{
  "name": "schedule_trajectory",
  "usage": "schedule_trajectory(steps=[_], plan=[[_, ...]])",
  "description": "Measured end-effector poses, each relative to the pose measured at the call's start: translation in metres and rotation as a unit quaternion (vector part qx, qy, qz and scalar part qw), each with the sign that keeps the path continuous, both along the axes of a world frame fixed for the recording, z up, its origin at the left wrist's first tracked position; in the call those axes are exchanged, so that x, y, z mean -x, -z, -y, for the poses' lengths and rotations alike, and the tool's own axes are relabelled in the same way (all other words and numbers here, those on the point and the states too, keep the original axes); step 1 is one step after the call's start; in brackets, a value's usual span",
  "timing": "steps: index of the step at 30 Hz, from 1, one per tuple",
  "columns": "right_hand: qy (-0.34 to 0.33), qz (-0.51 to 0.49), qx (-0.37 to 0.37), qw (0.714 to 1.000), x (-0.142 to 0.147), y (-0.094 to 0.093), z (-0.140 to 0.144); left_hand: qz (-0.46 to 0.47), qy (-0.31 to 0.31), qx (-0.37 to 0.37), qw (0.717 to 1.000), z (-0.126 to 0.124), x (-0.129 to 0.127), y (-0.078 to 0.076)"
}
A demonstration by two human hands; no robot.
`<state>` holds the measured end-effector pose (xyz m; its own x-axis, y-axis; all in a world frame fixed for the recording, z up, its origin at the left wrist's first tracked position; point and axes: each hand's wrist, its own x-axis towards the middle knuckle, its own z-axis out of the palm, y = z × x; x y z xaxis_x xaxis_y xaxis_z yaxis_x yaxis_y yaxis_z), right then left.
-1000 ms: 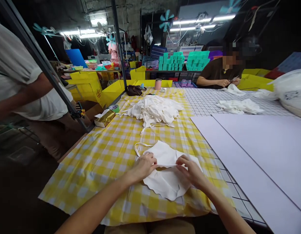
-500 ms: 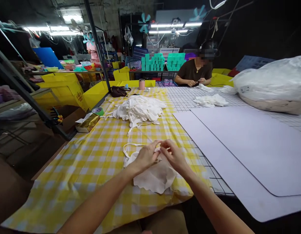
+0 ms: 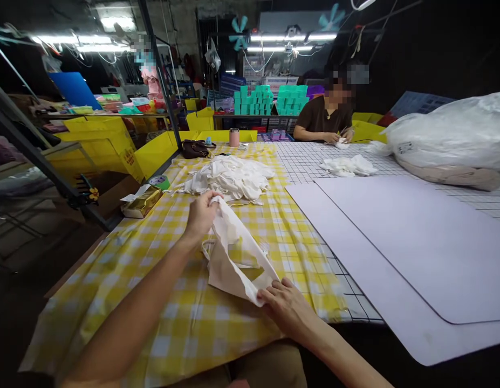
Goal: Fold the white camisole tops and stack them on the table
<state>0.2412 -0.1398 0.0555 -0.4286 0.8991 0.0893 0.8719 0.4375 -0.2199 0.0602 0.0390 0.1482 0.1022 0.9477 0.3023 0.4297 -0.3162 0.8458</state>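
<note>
White cloth piece (image 3: pixel 229 253) stretched taut: left hand (image 3: pixel 201 214) pinches its far end, right hand (image 3: pixel 282 304) grips the near corner, above the yellow checked tablecloth (image 3: pixel 169 253).

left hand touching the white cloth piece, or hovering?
Touching. The head view shows the left hand closed on the top end of the white cloth piece, lifting it off the yellow checked tablecloth; the right hand pinches its lower end.

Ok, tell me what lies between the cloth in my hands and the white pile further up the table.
Head view: only bare yellow checked tablecloth lies between the cloth and the pile.
</note>
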Motion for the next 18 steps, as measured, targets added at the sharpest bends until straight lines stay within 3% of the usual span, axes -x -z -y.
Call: schedule_trajectory(steps=[4,8,12,15,18], plan=[[-0.045,-0.038,0.003,0.998,-0.01,-0.046,0.005,-0.047,-0.07,-0.057,0.995,-0.016,0.017,-0.013],[-0.056,-0.066,-0.077,0.993,-0.016,-0.085,0.01,-0.034,-0.119,-0.095,0.988,-0.028,0.033,-0.032],[-0.078,-0.185,-0.127,0.971,-0.024,-0.117,0.013,0.089,-0.083,0.001,0.993,-0.022,0.043,-0.054],[-0.078,-0.254,-0.162,0.95,-0.031,-0.134,0.015,0.192,-0.037,0.074,0.978,-0.011,0.047,-0.067],[-0.051,-0.277,-0.187,0.941,-0.036,-0.143,0.015,0.218,-0.04,0.106,0.969,-0.005,0.052,-0.072]])
